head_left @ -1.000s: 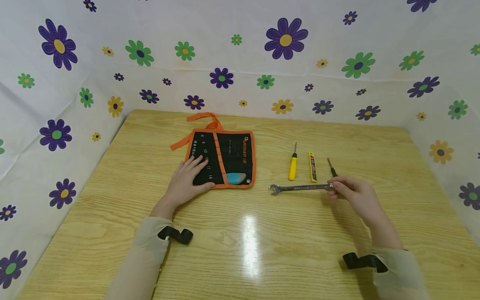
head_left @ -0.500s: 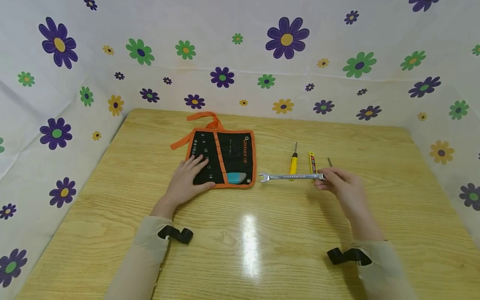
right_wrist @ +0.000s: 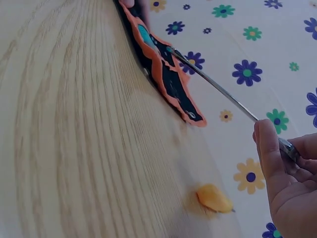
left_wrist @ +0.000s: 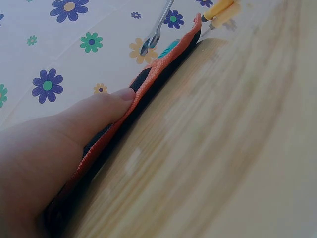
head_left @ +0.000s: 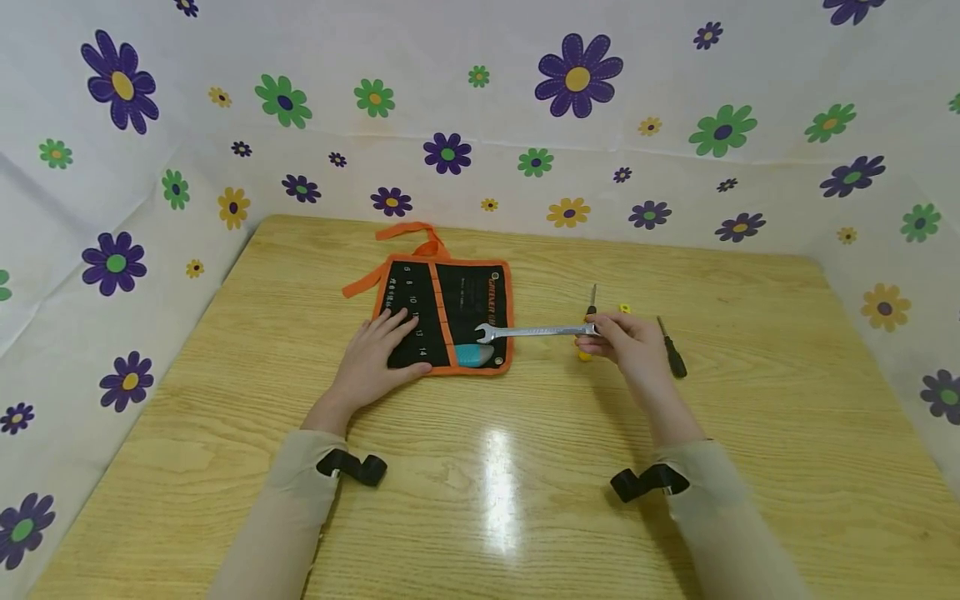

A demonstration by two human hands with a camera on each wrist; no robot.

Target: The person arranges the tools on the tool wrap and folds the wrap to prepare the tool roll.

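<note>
My right hand (head_left: 630, 346) pinches one end of a silver combination wrench (head_left: 536, 332), which points left with its open-ended head above a black tool pouch (head_left: 468, 287). In the right wrist view the wrench (right_wrist: 223, 89) slants from my fingers toward the pouch's pocket edge. My left hand (head_left: 375, 350) lies with fingers spread on the pouch's numbered left half, and its thumb rests along the orange front trim, as the left wrist view shows. A teal-and-grey object (head_left: 472, 356) sits in the pocket nearest me, just below the wrench head.
Orange ties (head_left: 405, 231) trail behind the pouch. A yellow-handled tool (head_left: 592, 298) with a metal tip and a yellow case (head_left: 625, 308) are partly hidden by my right hand. A small black-handled screwdriver (head_left: 675, 354) lies to its right. Flowered cloth surrounds the wooden table (head_left: 450, 517).
My right hand has carried the wrench leftward and away from me, from beside the small screwdriver to over the pouch. The black-handled screwdriver is uncovered again. My left hand has stayed put.
</note>
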